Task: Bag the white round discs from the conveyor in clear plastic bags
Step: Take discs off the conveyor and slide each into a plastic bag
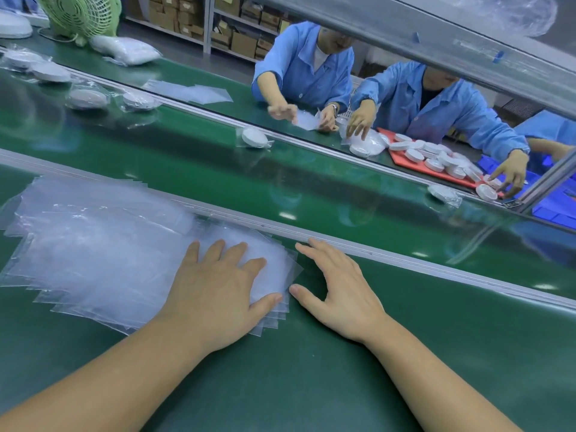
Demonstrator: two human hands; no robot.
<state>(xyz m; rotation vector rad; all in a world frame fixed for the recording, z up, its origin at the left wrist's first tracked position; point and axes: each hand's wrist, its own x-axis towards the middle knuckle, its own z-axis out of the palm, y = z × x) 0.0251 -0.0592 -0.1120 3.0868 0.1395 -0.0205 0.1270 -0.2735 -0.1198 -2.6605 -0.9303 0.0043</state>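
A fanned stack of clear plastic bags (pixel 103 251) lies on the green bench surface in front of me. My left hand (pixel 218 288) presses flat on the right end of the stack, fingers straight and spread. My right hand (pixel 336 291) rests open on the green surface just right of the stack, its thumb tip near the bags' edge. White round discs in bags ride the shiny green conveyor (pixel 218 169): one bagged disc (pixel 255 138) at the middle, another bagged disc (pixel 444 194) at the right, several bagged discs (pixel 87 98) at the far left.
An aluminium rail (pixel 374 249) separates my bench from the conveyor. Across it, two people in blue coats handle bags and discs; a red tray (pixel 402 160) holds several loose white discs. A green fan (pixel 81 14) stands at the back left. Another bag stack (pixel 190 92) lies on the far side.
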